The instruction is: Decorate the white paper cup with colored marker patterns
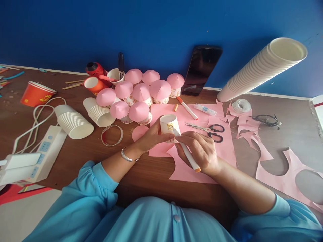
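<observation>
My left hand (153, 135) is closed round a small white paper cup (168, 121), holding it over the pink paper (193, 168). A yellow-orange window-like square is drawn on the cup's side, with reddish strokes near its lower edge. In my right hand (199, 149) is a white marker pen (188, 156) with an orange end; its tip meets the cup at the drawing. Black-handled scissors (208, 129) lie just beyond my right hand. Close to my left wrist a pink paper disc (140, 133) rests on the table.
Several cups with pink cone tops (141, 92) stand at the back. A phone (202, 69) and a tall cup stack (262, 69) lean on the blue wall. Left are more stacked cups (73, 121) and a power strip (47, 151). Paper scraps (280, 174) lie right.
</observation>
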`<state>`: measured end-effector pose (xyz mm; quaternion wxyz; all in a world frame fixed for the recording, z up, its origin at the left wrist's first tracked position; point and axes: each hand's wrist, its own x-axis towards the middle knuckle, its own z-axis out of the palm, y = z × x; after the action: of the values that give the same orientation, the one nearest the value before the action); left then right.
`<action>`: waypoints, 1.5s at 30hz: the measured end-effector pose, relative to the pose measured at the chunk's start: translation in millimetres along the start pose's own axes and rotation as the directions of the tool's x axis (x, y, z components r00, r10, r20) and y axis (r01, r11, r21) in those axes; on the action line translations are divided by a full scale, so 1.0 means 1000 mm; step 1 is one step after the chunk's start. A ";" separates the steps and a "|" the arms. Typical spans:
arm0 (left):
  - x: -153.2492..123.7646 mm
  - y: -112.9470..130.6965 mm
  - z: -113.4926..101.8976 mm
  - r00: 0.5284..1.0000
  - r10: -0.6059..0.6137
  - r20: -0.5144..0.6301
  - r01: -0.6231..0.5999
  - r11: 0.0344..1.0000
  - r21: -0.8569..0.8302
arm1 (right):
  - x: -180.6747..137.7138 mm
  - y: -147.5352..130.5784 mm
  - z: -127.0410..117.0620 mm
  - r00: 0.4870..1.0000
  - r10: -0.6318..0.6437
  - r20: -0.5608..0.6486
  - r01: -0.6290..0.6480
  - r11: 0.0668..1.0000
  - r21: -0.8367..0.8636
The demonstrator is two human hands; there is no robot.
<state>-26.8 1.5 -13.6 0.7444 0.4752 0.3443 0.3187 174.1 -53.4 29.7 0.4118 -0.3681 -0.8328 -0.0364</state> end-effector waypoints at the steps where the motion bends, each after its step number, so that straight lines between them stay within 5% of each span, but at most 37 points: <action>1: 0.000 -0.001 -0.001 1.000 0.004 0.000 -0.004 1.000 0.002 | 0.000 -0.001 0.000 1.000 -0.001 0.005 0.001 1.000 0.006; 45: 0.002 0.006 0.003 1.000 -0.025 0.016 0.025 1.000 -0.016 | 0.004 0.003 -0.002 0.999 -0.009 -0.032 0.009 1.000 -0.020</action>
<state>-24.6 3.7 -7.3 0.7548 0.4672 0.3418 0.3084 175.6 -49.2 33.1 0.4214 -0.3678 -0.8273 -0.0525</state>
